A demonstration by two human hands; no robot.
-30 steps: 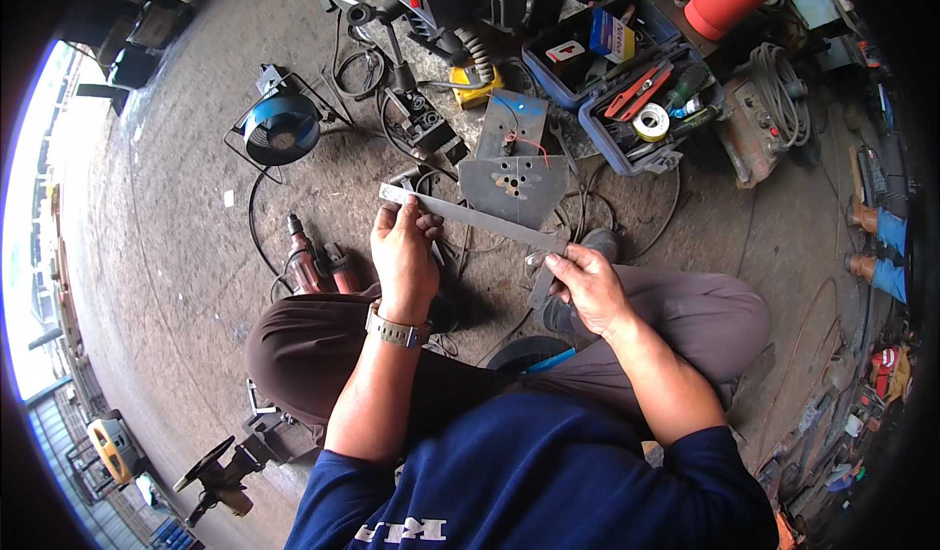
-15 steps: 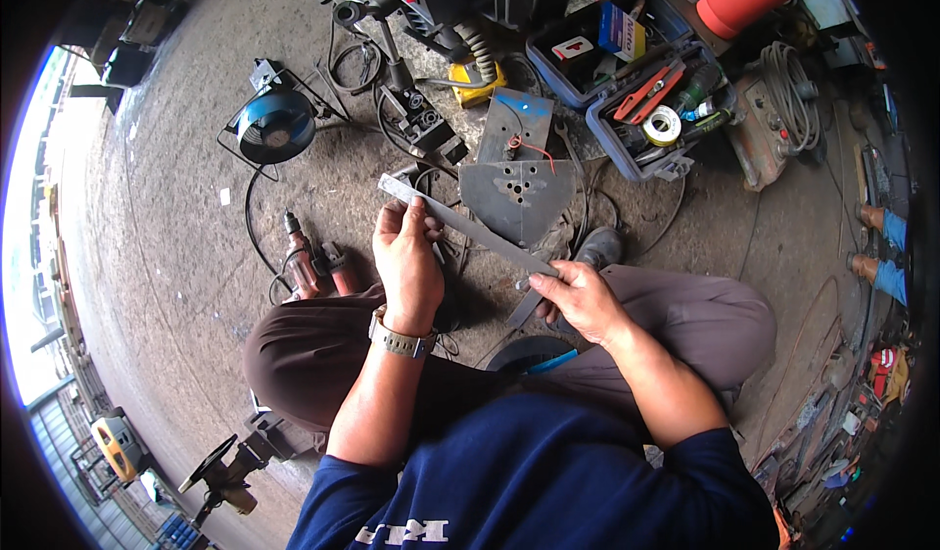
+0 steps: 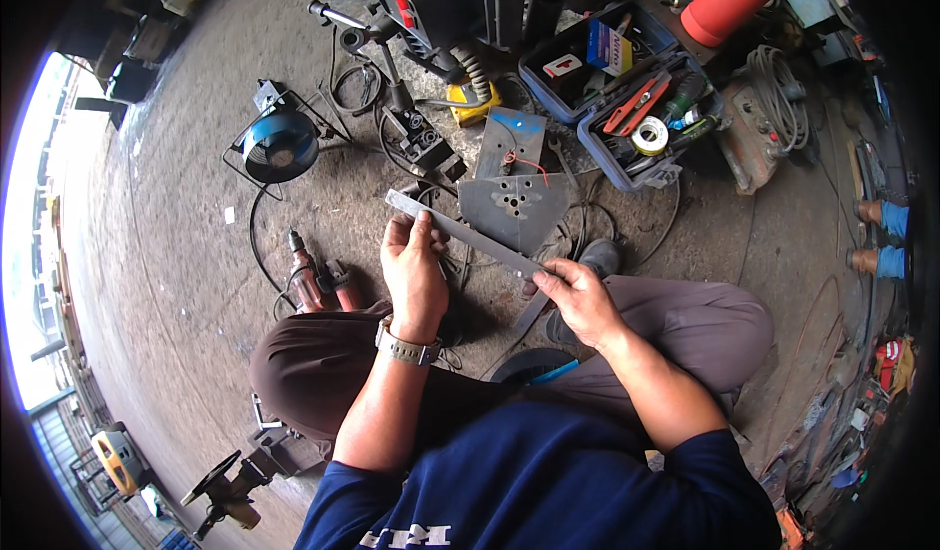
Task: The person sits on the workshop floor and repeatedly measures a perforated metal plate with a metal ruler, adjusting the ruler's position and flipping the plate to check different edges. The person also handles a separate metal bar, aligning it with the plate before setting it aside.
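Note:
A long flat metal strip [image 3: 480,241], grey with a paler far-left end, slants across in front of me above the floor. My left hand [image 3: 415,274] is closed on its upper left part, thumb on top. At the lower right end my right hand [image 3: 582,303] pinches it between thumb and fingers. Below the right hand a shorter dark strip [image 3: 532,312] sticks out; whether it is joined to the long one I cannot tell. Beyond the strip lies a grey metal plate [image 3: 534,215] with several holes. Behind that is another plate [image 3: 515,137] with blue marking and a red wire.
An open blue toolbox [image 3: 599,148] holds tape and hand tools at the far right, near a red cylinder [image 3: 729,6]. Leftward are a blue fan [image 3: 279,146] and a red power drill [image 3: 308,281]. Cables [image 3: 357,88] trail over the floor. Another person's feet [image 3: 864,237] show at right.
The view has shifted slightly, so the floor items sit a little lower. Both hands keep their hold on the metal strip, at nearly the same slant.

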